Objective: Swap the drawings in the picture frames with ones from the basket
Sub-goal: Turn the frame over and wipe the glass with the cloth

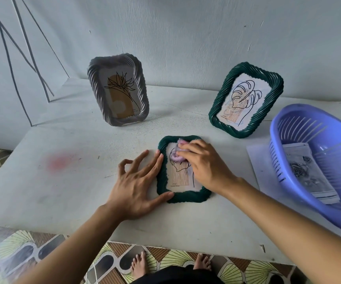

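Note:
A dark green frame (186, 196) lies flat on the white table (63, 181), face up, with a line drawing in it. My left hand (139, 181) rests spread on the table, fingers and thumb pressed against the frame's left edge. My right hand (204, 162) presses a small pink-purple cloth (176, 157) onto the frame's glass. A grey frame (143, 95) with a flower drawing stands at the back left. A second green frame (276, 93) with a leaf drawing stands at the back right. The purple basket (284, 128) at the right holds several drawings (306, 171).
A white sheet of paper (257, 158) lies partly under the basket's left side. A wall rises behind the table. The near table edge runs just above my bare feet on the patterned tile floor. A pink stain marks the table at the left.

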`<state>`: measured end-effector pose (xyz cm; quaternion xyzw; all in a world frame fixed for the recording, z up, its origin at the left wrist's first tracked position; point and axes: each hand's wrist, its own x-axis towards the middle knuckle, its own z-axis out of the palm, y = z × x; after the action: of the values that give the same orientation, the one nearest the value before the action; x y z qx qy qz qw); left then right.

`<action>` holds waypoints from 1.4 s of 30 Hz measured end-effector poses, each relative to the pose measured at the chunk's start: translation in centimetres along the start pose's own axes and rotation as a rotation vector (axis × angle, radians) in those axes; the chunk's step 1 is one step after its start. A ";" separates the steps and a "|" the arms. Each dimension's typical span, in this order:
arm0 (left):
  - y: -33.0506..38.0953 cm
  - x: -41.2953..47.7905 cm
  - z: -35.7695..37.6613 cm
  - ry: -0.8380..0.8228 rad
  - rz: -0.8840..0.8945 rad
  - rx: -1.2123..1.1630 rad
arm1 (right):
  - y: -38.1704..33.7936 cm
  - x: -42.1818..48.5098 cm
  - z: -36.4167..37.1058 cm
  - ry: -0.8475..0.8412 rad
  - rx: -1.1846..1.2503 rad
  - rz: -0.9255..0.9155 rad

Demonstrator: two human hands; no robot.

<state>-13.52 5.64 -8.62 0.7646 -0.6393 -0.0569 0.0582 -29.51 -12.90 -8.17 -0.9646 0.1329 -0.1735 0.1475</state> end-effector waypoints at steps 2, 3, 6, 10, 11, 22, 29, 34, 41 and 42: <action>0.0 0.0 0.0 0.002 -0.004 0.005 | -0.9 -0.7 -0.1 -0.042 0.082 -0.051; 0.0 0.0 0.0 0.001 -0.006 0.007 | -1.3 -1.3 -0.5 -0.067 0.125 -0.083; 0.0 0.0 0.0 -0.001 -0.009 0.001 | -1.2 -3.4 -1.9 -0.143 0.187 -0.165; -0.1 0.0 0.0 -0.005 0.000 -0.003 | 0.5 -5.0 -3.2 -0.126 0.064 -0.172; -0.1 0.0 0.0 -0.004 0.000 -0.007 | 0.8 -4.9 -3.3 -0.092 0.040 -0.158; 0.0 0.0 0.0 0.009 0.002 -0.010 | 0.0 -1.7 -1.0 -0.019 0.057 -0.076; -0.1 0.0 0.1 0.011 0.003 -0.024 | 0.5 -3.7 -3.6 -0.103 0.119 -0.198; -0.1 0.1 0.1 0.010 0.002 -0.024 | 2.3 -1.7 -2.3 -0.001 -0.063 -0.014; -0.1 0.2 0.0 0.010 -0.001 -0.032 | 0.3 1.6 0.1 0.060 0.007 0.024; 0.0 0.2 0.0 0.012 -0.001 -0.030 | -0.3 1.7 0.6 0.057 0.026 0.010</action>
<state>-13.46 5.49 -8.65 0.7642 -0.6378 -0.0618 0.0736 -27.66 -13.02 -8.10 -0.9566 0.1398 -0.2018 0.1570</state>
